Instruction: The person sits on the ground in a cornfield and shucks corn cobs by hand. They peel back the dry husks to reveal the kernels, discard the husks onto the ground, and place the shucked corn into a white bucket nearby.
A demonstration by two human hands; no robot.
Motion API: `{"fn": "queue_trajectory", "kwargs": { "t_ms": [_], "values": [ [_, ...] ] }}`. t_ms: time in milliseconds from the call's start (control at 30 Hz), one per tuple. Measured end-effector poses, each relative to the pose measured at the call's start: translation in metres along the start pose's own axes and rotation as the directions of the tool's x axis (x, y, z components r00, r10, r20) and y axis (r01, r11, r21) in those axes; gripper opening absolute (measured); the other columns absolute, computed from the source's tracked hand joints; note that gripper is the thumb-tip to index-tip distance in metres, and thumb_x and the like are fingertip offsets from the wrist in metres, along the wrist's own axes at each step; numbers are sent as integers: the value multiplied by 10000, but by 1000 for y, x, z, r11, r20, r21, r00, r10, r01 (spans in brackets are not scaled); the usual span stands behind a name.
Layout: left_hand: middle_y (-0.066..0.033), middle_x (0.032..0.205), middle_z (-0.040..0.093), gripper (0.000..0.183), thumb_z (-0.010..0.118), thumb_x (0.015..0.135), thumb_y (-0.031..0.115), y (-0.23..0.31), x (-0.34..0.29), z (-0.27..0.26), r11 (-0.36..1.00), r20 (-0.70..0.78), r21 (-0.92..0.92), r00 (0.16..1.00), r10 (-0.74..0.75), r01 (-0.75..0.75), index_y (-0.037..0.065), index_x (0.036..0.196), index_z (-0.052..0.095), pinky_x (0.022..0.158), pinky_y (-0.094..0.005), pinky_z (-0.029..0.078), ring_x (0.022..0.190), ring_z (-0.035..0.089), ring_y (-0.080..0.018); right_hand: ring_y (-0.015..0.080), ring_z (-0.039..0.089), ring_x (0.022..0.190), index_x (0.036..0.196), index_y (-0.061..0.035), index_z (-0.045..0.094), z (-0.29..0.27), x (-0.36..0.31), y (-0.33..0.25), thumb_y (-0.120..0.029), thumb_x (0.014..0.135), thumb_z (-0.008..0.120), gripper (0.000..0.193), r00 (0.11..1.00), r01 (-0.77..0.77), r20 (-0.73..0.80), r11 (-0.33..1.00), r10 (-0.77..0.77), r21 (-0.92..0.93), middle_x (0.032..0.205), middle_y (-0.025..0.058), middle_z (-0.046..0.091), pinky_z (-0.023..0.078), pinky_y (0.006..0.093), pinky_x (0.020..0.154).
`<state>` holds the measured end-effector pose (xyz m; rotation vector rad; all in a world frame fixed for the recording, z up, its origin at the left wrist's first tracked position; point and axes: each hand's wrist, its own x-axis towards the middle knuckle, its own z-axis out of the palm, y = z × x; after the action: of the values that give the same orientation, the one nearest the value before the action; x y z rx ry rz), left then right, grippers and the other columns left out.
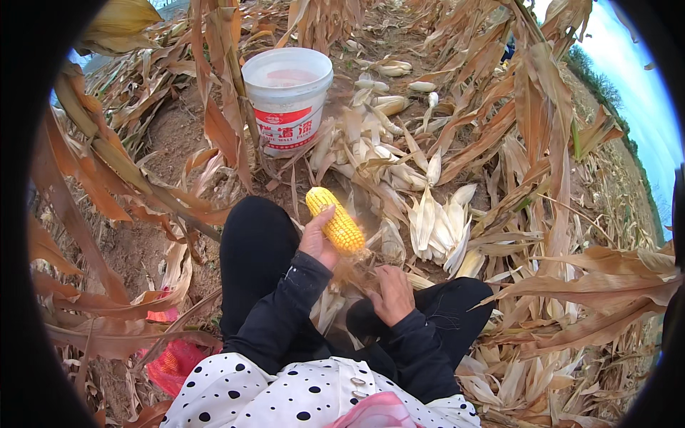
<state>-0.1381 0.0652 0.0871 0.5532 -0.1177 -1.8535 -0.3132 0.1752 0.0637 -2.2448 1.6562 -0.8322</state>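
The ear of corn (335,220) is held in the air above the ground (139,250), just beyond the gap between the knees, in the left hand (319,239), whose thumb and fingers wrap its side; the right hand (392,294) has bent fingers at the brown fibres (360,274) by the ear's lower end, though blur hides whether they pinch any. For what looks like stripping, the left grip should stay firm behind the kernels while the right pulls husk and silk away from the ear, close to the butt. Past the left knee, toward the ground's far edge, stands an upright white bucket (287,95), with a dry stalk (232,71) crowding its left side; loose husks (364,143) spread right of it, and long leaves (592,285) reaching in from the right could snag the right sleeve
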Motion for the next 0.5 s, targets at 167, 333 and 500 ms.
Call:
{"fn": "queue_trajectory", "kwargs": {
  "t_ms": [167, 333, 500],
  "values": [
    [-130, 950, 577, 308, 637, 841, 157, 8, -10, 34, 990, 116, -62, 986, -123, 130, 60, 1091, 485, 811, -436, 511, 884, 595, -276, 359, 589, 889, 1079, -4, 547, -11, 7, -25, -87, 729, 666, 379, 983, -73, 182, 956, 22, 283, 893, 180, 614, 471, 421, 755],
    [-154, 937, 569, 381, 663, 826, 158, 47, 48, 87, 1000, 197, 12, 980, -12, 10, 35, 1124, 458, 771, -388, 532, 847, 596, -256, 347, 600, 801, 1086, -56, 552, 0, 1, -17, -140, 765, 640, 343, 920, 122, 369, 992, -129, 42, 844, 159, 609, 479, 427, 683],
    [-107, 1071, 486, 396, 679, 800, 54, 157, 147, 153, 924, 272, 163, 916, 295, -346, 69, 1113, 437, 803, -429, 523, 979, 543, -264, 338, 607, 793, 1108, -71, 547, 7, 6, -21, -175, 773, 643, 364, 874, 88, 466, 988, -139, 129, 824, 147, 612, 482, 426, 677]
  ]
}}
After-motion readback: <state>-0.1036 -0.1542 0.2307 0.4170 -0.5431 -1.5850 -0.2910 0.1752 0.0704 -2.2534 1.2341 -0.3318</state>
